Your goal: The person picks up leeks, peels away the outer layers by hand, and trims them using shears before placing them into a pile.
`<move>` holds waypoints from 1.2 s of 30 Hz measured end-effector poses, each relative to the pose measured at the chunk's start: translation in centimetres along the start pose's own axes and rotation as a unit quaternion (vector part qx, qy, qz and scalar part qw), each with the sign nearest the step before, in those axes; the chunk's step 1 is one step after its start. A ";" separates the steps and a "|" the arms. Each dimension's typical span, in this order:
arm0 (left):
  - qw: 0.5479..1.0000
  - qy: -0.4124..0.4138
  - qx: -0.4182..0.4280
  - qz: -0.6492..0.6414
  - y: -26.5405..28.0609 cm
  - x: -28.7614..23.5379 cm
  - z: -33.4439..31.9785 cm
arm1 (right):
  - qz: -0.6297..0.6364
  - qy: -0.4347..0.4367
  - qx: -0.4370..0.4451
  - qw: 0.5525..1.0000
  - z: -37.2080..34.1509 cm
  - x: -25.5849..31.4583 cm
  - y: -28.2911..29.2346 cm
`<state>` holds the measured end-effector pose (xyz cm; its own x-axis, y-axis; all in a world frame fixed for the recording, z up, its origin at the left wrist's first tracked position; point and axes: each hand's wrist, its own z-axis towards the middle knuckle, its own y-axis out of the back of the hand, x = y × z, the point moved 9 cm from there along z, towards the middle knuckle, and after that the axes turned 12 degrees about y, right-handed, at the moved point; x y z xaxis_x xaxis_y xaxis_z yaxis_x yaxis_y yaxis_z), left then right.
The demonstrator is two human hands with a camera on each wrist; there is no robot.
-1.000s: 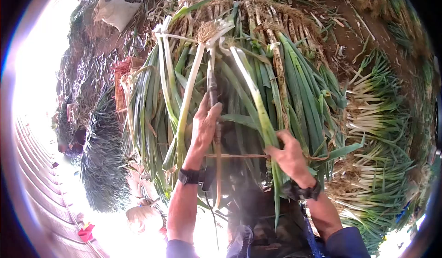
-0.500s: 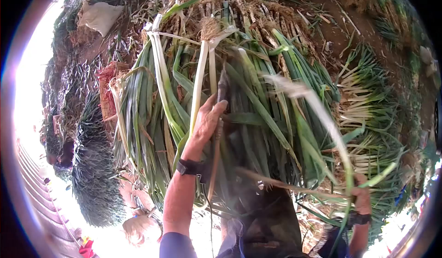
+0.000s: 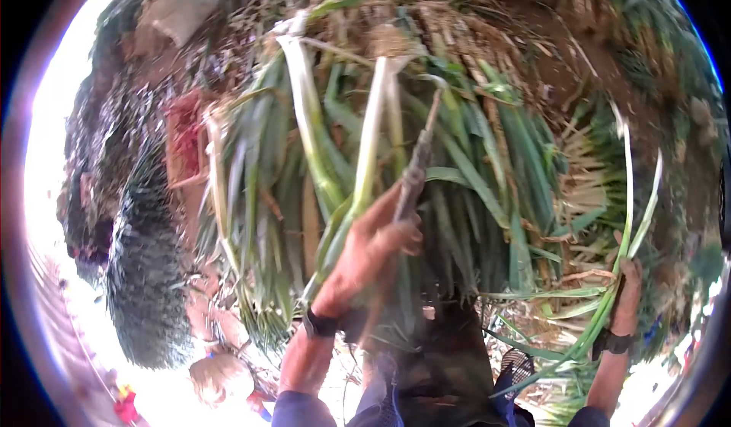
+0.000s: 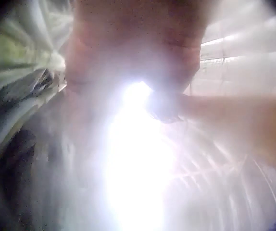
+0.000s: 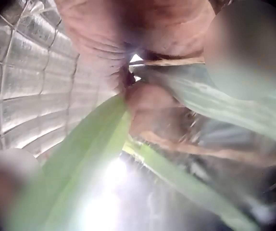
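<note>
In the right hand [image 3: 629,284], a leek [image 3: 628,179] runs fore-and-aft, white end forward.

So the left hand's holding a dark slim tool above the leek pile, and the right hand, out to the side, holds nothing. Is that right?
Not quite: the right hand isn't empty. In the head view it grips green-and-white leek stalks. The left hand does hold the dark slim tool above the leek pile.
</note>
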<state>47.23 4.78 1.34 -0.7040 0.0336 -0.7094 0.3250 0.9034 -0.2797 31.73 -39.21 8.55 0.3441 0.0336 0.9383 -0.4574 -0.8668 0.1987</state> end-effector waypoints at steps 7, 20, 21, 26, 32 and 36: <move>0.958 -0.090 -0.260 -0.080 10.1 4.1 -17.7 | 0.261 -0.049 0.391 0.881 -5.2 9.4 -35.4; 0.691 -0.050 -0.707 -0.142 12.0 16.0 -46.1 | 0.174 -0.070 0.502 0.844 -22.8 -0.4 -67.9; 0.701 -0.056 -0.698 -0.137 11.6 16.2 -45.8 | 0.170 -0.071 0.503 0.844 -22.3 -2.9 -68.6; 0.772 -0.085 -0.619 -0.116 10.8 15.9 -42.8 | 0.115 -0.029 0.428 0.896 -17.6 -7.5 -65.0; 0.875 -0.091 -0.459 -0.122 8.2 13.7 -33.5 | -0.087 0.058 0.610 0.786 -8.2 -1.6 -54.6; 0.908 -0.077 -0.340 -0.232 4.1 15.7 -26.7 | -0.295 0.139 0.555 0.765 6.3 5.3 -44.7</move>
<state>20.67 20.44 6.31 -0.5518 -0.4312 -0.7138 -0.4866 0.8616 -0.1444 59.13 -3.46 2.88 -0.0355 0.5523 0.8329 0.7423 -0.5434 0.3920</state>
